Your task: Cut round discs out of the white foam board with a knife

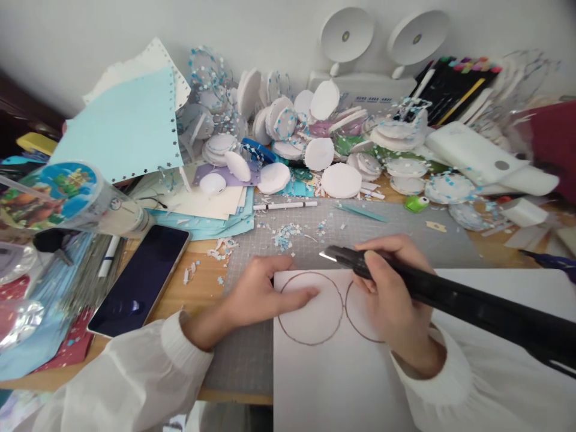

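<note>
A white foam-like board point(333, 384) with two brown circles drawn on it extends over the front of the grey cutting mat point(243, 360). My left hand point(261, 288) grips the board's far left corner, its thumb lying on the left circle and its fingers at the edge, partly hidden. My right hand point(396, 294) is closed around a black utility knife point(486, 309). The knife's bare blade points left, just past the board's far edge, between my two hands. Part of the second circle is covered by my right hand.
White discs point(341, 180) and blue-white trimmings crowd the back, below a white double-dish device point(360, 84). A phone point(140, 279), a lidded cup point(90, 198) and paper sheets point(121, 126) stand left. Tweezers point(362, 212), a pen point(285, 206) and paper scraps lie beyond the board.
</note>
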`<action>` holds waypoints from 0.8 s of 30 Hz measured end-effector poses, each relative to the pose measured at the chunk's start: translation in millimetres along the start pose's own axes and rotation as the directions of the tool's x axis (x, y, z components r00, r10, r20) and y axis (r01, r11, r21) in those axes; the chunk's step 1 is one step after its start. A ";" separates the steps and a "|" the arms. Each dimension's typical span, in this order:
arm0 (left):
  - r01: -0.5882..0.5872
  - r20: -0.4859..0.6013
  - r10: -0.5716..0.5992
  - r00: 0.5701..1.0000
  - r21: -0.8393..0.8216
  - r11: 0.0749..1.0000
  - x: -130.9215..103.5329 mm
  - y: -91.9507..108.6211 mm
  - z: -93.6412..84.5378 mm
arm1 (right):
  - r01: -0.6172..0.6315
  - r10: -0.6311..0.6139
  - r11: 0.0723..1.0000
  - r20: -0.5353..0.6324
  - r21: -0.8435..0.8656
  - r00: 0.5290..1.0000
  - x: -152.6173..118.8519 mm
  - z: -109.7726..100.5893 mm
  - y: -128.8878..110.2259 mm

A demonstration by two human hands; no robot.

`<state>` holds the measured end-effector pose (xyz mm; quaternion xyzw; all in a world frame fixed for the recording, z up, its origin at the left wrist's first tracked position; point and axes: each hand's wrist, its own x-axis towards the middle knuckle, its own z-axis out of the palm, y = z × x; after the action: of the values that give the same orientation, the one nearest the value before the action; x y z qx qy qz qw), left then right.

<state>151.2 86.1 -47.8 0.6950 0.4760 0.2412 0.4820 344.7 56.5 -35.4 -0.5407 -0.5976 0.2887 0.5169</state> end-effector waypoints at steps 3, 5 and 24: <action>0.033 0.068 -0.028 0.997 -0.074 0.997 2.2 -1.3 -3.7 | -0.039 0.042 0.994 -0.023 0.106 0.999 8.3 -2.1 2.5; 0.060 0.112 -0.045 0.993 -0.143 0.988 4.4 -2.2 -7.5 | -0.009 0.004 0.994 0.043 0.111 0.999 14.7 -8.1 0.4; 0.124 0.105 -0.112 0.988 -0.118 0.985 11.5 -2.3 -14.4 | 0.189 -0.167 0.982 0.490 0.006 0.856 28.3 -24.2 19.1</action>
<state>143.7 102.9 -45.3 0.6453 0.4762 0.2068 0.5605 377.2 82.8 -36.7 -0.4036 -0.7620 0.3539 0.3623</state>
